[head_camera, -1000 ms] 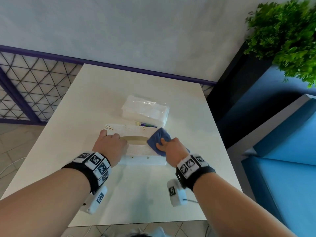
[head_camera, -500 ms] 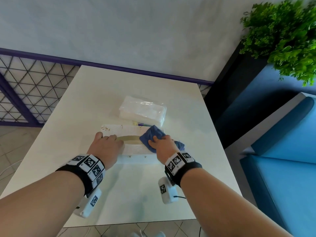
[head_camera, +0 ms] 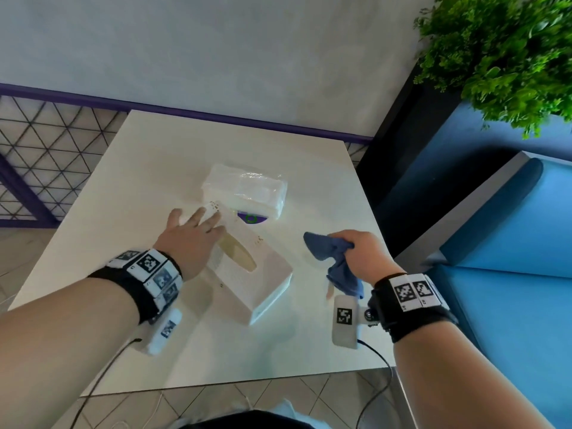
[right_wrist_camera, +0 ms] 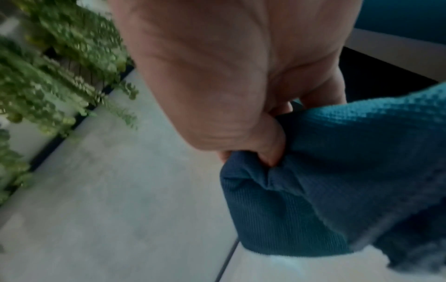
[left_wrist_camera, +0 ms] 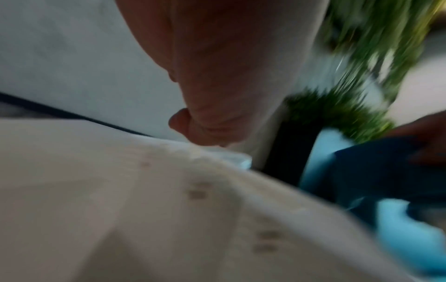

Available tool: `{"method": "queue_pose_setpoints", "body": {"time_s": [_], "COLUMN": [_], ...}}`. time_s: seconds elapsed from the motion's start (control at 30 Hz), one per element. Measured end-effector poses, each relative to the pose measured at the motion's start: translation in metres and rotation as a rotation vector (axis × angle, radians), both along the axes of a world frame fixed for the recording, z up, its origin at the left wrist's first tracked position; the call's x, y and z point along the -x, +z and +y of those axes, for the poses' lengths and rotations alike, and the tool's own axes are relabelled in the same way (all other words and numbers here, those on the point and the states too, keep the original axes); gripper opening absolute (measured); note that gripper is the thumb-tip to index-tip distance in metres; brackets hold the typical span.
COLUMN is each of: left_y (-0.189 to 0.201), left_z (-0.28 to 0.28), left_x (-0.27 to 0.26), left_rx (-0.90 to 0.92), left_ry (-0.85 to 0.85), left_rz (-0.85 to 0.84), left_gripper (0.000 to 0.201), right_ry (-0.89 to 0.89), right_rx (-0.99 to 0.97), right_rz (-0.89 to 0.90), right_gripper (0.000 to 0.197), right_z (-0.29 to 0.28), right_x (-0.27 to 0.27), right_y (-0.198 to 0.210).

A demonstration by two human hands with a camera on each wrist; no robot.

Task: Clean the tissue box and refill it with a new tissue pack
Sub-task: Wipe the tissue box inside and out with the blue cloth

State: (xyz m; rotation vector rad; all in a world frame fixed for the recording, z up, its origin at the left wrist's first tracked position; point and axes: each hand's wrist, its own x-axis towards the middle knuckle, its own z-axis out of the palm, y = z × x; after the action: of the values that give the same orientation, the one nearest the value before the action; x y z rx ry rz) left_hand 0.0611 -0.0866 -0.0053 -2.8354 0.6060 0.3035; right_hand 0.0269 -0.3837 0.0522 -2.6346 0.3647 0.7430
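Note:
A white tissue box with a tan oval slot lies diagonally on the white table. My left hand rests flat on its far left end, fingers straight; the box fills the left wrist view under the palm. My right hand is lifted to the right of the box and grips a bunched blue cloth; in the right wrist view the fingers pinch the cloth. A new tissue pack in clear wrap lies just behind the box.
A purple and green label shows at the pack's front edge. A blue bench stands to the right of the table, a green plant above it. The grey wall and a purple rail bound the table's far edge.
My right hand lifted the cloth off the box and moved right. The box turned from lying crosswise to a diagonal under my left hand, whose fingers straightened.

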Motion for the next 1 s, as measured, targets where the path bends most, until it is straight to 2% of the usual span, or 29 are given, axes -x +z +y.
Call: {"method": "queue_pose_setpoints", "body": {"time_s": [0.1, 0.17, 0.3, 0.4, 0.47, 0.5, 0.6, 0.67, 0.77, 0.87, 0.93, 1.0], "left_y": [0.004, -0.002, -0.01, -0.011, -0.012, -0.013, -0.016, -0.016, -0.016, -0.017, -0.018, -0.021], "left_z": [-0.041, -0.064, -0.058, -0.031, -0.021, -0.02, -0.019, -0.018, -0.017, -0.017, -0.016, -0.013], "left_x": [0.029, 0.048, 0.056, 0.049, 0.048, 0.049, 0.048, 0.046, 0.043, 0.044, 0.044, 0.045], "left_rx": [0.227, 0.209, 0.179, 0.158, 0.116, 0.104, 0.226, 0.245, 0.146, 0.158, 0.183, 0.235], "left_ry": [0.034, 0.042, 0.03, -0.015, -0.016, -0.022, 0.017, 0.03, 0.016, 0.038, 0.056, 0.089], "left_rz": [0.022, 0.121, 0.143, 0.192, 0.197, 0.191, 0.236, 0.258, 0.263, 0.264, 0.242, 0.201], "left_gripper": [0.041, 0.061, 0.057, 0.073, 0.081, 0.078, 0.073, 0.074, 0.074, 0.079, 0.083, 0.094], "right_ry": [-0.1, -0.071, -0.01, 0.046, 0.154, 0.253, 0.562, 0.555, 0.492, 0.484, 0.49, 0.516], "right_rx": [-0.098, -0.137, -0.226, -0.268, -0.253, -0.167, 0.252, 0.342, 0.36, 0.346, 0.305, 0.27], "right_rz": [-0.169, -0.286, -0.438, -0.532, -0.473, -0.394, -0.09, -0.063, -0.042, 0.001, -0.045, -0.058], "right_gripper": [0.032, 0.032, 0.045, 0.042, 0.042, 0.043, 0.053, 0.062, 0.063, 0.062, 0.064, 0.07], "right_z": [0.006, 0.014, 0.033, 0.052, 0.076, 0.089, 0.125, 0.131, 0.131, 0.135, 0.136, 0.136], "right_x": [-0.005, -0.002, -0.004, -0.002, 0.004, 0.01, 0.029, 0.019, -0.025, -0.06, -0.053, -0.021], "right_y": [0.003, 0.003, 0.005, 0.008, -0.004, -0.018, -0.069, -0.08, -0.073, -0.071, -0.073, -0.074]}}
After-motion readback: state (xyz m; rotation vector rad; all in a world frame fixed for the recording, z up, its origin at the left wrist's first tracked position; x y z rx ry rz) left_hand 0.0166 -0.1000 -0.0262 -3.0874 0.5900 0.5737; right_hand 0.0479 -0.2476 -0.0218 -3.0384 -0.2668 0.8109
